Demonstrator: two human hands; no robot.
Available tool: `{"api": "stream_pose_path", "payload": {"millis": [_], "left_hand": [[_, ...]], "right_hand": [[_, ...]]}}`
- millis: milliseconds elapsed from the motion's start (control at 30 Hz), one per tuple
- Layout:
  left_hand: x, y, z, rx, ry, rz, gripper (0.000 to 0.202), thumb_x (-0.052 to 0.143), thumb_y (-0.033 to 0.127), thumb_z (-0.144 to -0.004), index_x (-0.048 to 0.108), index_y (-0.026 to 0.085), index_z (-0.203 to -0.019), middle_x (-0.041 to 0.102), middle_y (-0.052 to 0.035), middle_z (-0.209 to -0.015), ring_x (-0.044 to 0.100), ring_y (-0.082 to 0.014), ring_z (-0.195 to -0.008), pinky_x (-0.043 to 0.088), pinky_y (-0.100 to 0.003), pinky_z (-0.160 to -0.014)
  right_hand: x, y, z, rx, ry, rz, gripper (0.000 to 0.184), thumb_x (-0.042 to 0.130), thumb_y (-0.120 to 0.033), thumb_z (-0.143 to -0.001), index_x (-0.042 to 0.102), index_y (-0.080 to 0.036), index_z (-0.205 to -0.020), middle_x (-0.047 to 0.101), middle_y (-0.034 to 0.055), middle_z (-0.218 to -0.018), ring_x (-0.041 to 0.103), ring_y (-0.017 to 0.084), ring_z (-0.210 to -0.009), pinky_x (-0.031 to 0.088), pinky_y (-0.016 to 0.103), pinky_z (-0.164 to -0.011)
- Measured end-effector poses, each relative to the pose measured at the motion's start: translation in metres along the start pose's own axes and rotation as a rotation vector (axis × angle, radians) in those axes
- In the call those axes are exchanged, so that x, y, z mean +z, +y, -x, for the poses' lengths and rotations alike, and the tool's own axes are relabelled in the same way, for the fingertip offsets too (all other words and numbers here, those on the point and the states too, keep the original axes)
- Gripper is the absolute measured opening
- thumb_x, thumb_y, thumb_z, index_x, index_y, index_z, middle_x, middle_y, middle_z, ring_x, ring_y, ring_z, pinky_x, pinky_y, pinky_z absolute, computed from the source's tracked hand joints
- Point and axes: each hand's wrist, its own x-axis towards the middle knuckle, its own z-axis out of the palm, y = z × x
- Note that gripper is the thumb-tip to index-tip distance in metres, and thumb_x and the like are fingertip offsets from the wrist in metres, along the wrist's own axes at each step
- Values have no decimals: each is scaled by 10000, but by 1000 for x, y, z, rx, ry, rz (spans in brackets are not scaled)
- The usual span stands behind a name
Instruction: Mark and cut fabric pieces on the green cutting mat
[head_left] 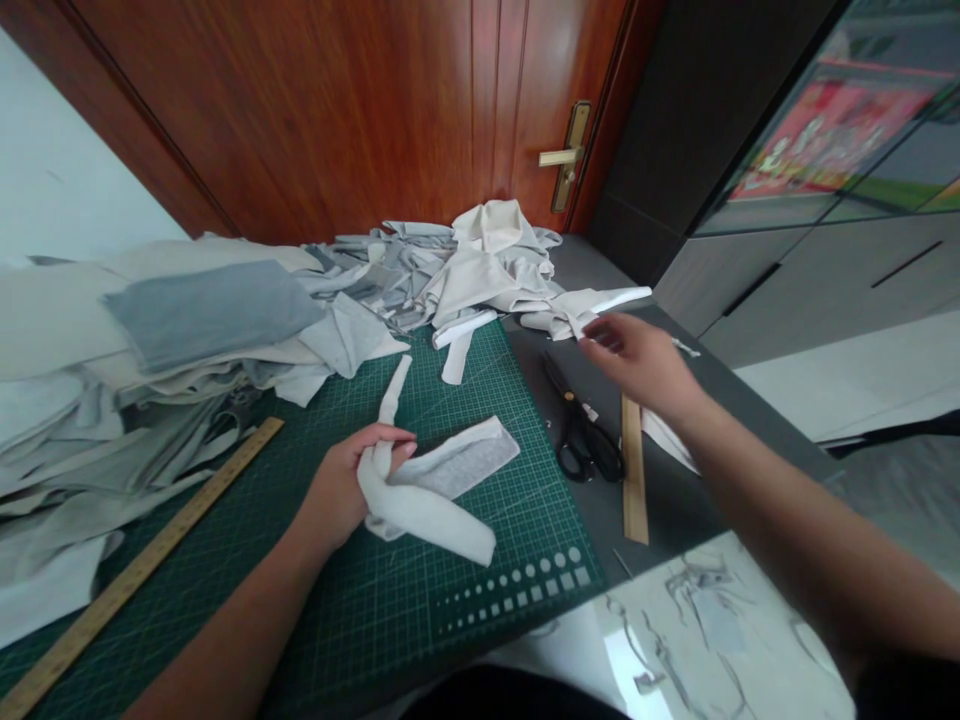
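Note:
My left hand (346,480) is closed around a bundle of white fabric strips (435,490) that lies on the green cutting mat (420,590); one strip end sticks up past my fingers. My right hand (637,362) hovers over the dark table to the right of the mat, fingers loosely curled, right beside a white fabric piece (592,305) at the edge of the pile. Whether it grips that piece I cannot make out. Black scissors (581,425) lie just below that hand, next to a short wooden ruler (634,470).
A big heap of grey and cream fabric scraps (195,330) covers the left and back of the table. A long wooden ruler (142,570) lies diagonally at the mat's left. A wooden door (360,110) stands behind; cabinets (810,270) on the right.

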Motion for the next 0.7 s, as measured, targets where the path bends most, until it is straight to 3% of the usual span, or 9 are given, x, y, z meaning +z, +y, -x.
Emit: {"api": "stream_pose_path", "payload": {"millis": [67, 133, 233, 300, 500, 700], "left_hand": [[3, -1, 0, 28, 0, -88, 323, 720, 509, -817, 760, 223, -960, 756, -41, -933, 673, -222, -860, 514, -311, -813], [6, -1, 0, 55, 5, -164, 339, 695, 526, -821, 755, 229, -973, 763, -46, -951, 686, -231, -870, 518, -309, -810], [12, 1, 1, 90, 15, -262, 350, 668, 540, -806, 748, 236, -962, 775, -50, -966, 704, -246, -886, 523, -307, -805], [15, 4, 1, 99, 17, -316, 346, 652, 538, -802, 745, 240, -952, 783, -48, -977, 714, -255, -904, 526, -312, -816], [19, 16, 0, 110, 45, -449, 301, 635, 526, -806, 734, 261, -910, 797, -6, -964, 719, -250, -885, 542, -314, -824], [21, 20, 0, 100, 88, -475, 302, 656, 533, -769, 750, 270, -884, 799, -2, -945, 731, -260, -878, 550, -321, -811]], "right_hand": [[-20, 49, 2, 128, 60, 108, 294, 585, -417, -938, 713, -213, -1105, 749, 119, -1048, 693, 283, -904, 527, 416, -841], [-32, 96, 11, 201, 35, 249, 381, 602, -452, -918, 719, -185, -1163, 742, 161, -1113, 693, 344, -1006, 525, 466, -895], [-28, 149, 35, 267, -63, 374, 617, 639, -533, -880, 641, -130, -1348, 667, 221, -1323, 630, 414, -1199, 491, 545, -1001], [-15, 168, 52, 264, -100, 389, 683, 601, -555, -907, 566, -128, -1440, 576, 224, -1464, 548, 404, -1338, 439, 550, -1089], [18, 164, 87, 273, -157, 348, 710, 378, -601, -1010, 434, -154, -1560, 377, 189, -1639, 356, 411, -1494, 336, 583, -1170], [15, 157, 85, 198, -85, 294, 597, 420, -520, -1005, 551, -147, -1451, 505, 161, -1554, 450, 363, -1397, 377, 511, -1134]]}}
